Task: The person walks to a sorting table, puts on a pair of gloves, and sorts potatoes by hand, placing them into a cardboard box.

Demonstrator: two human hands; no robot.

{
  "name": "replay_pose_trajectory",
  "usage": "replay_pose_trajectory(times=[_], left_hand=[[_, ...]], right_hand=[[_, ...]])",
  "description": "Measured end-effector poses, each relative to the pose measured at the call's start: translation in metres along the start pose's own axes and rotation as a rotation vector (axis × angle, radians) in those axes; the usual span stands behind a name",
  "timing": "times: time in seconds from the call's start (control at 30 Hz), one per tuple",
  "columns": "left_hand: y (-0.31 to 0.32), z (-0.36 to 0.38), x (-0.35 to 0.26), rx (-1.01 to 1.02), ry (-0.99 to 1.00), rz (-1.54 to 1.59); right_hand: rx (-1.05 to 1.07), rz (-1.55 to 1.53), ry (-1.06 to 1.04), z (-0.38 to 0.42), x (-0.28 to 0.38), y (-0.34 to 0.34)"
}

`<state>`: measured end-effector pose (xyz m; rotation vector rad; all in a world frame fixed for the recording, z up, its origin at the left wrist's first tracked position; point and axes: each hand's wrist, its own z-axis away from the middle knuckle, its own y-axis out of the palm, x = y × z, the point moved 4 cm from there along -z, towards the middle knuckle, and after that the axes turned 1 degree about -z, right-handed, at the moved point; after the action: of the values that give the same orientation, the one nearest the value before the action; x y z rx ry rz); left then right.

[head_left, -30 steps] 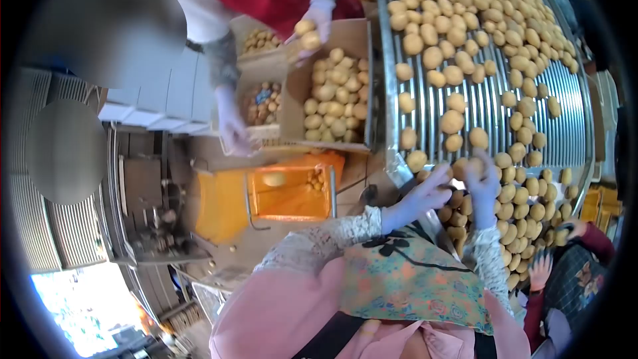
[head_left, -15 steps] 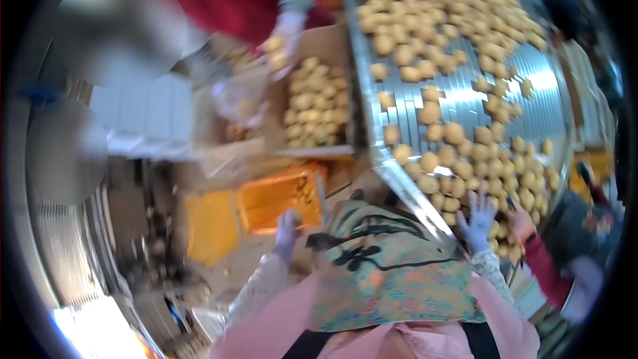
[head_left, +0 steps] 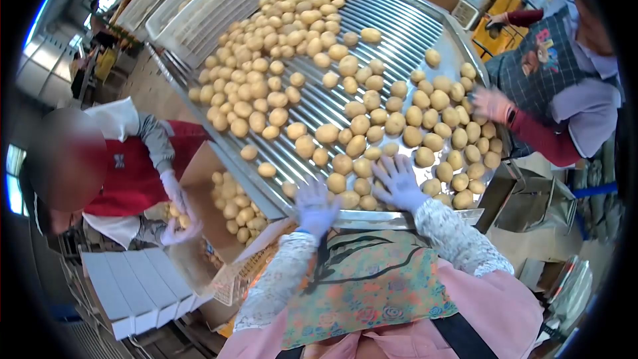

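Note:
Both my hands wear pale lavender gloves and rest at the near edge of a metal sorting table [head_left: 272, 183] with ridged rollers. My left hand [head_left: 317, 207] lies with its fingers spread at the near left part, close to a few potatoes [head_left: 338, 183]. To its right, my right hand [head_left: 400, 186] is stretched out flat, its fingers reaching onto the potatoes in front of it. Neither hand is closed around one. Many more potatoes cover the rollers and the smooth right end of the table.
At the left, a co-worker in a red apron [head_left: 136, 169] handles potatoes beside a cardboard box [head_left: 212, 159]. Across to the right, another person's gloved hand [head_left: 492, 104] is at the potatoes. White plastic crates [head_left: 216, 16] stand at the far left.
My view has swung towards the table. My left hand has moved from above the orange crate onto the table's near edge. My right hand stays among the potatoes.

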<state>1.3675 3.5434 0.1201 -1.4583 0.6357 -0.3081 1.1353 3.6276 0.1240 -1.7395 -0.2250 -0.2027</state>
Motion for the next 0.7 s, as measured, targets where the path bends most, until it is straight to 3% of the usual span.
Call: replay_pose_trajectory(times=[0.03, 0.07, 0.13, 0.17, 0.23, 0.27, 0.3, 0.37, 0.4, 0.47, 0.53, 0.6, 0.63, 0.7], left_hand=[[0.018, -0.004, -0.017, 0.145, -0.009, -0.051], [0.014, -0.005, -0.044, 0.166, 0.051, -0.046], [-0.011, -0.004, -0.08, 0.222, 0.28, 0.121], [-0.005, -0.005, -0.076, 0.229, 0.285, 0.118], [0.002, -0.002, -0.067, 0.262, 0.601, 0.286], [-0.013, -0.008, -0.058, 0.165, 0.65, 0.173], [-0.016, -0.011, -0.049, 0.165, 0.646, 0.169], [-0.019, -0.018, -0.029, 0.103, 0.438, 0.196], [-0.021, -0.019, -0.023, 0.068, 0.368, 0.195], [-0.026, -0.016, -0.029, 0.02, 0.348, 0.247], [-0.029, -0.014, -0.039, -0.037, 0.363, 0.321], [-0.026, -0.006, -0.053, -0.02, 0.374, 0.334], [-0.026, -0.004, -0.061, -0.01, 0.396, 0.348], [-0.037, -0.002, -0.07, 0.045, 0.355, 0.395]], right_hand=[[0.017, -0.023, -0.083, 0.02, -0.004, 0.0], [0.007, -0.022, -0.074, 0.034, -0.014, -0.006], [0.107, -0.003, 0.076, 0.062, -0.034, -0.027], [0.106, -0.008, 0.084, 0.068, -0.046, -0.035], [-0.018, 0.001, 0.171, 0.067, -0.071, -0.054], [-0.092, 0.015, 0.165, 0.062, -0.071, -0.059], [-0.093, 0.011, 0.162, 0.053, -0.075, -0.055], [-0.321, -0.073, 0.168, 0.031, -0.082, -0.05], [-0.445, -0.087, 0.043, 0.006, -0.079, -0.058], [-0.361, -0.195, 0.024, -0.045, -0.096, -0.044], [-0.443, -0.03, 0.038, -0.102, -0.104, -0.045], [-0.085, -0.033, 0.253, -0.142, -0.119, -0.028], [-0.081, -0.034, 0.243, -0.156, -0.122, -0.021], [0.228, -0.034, 0.41, -0.177, -0.128, 0.0]])
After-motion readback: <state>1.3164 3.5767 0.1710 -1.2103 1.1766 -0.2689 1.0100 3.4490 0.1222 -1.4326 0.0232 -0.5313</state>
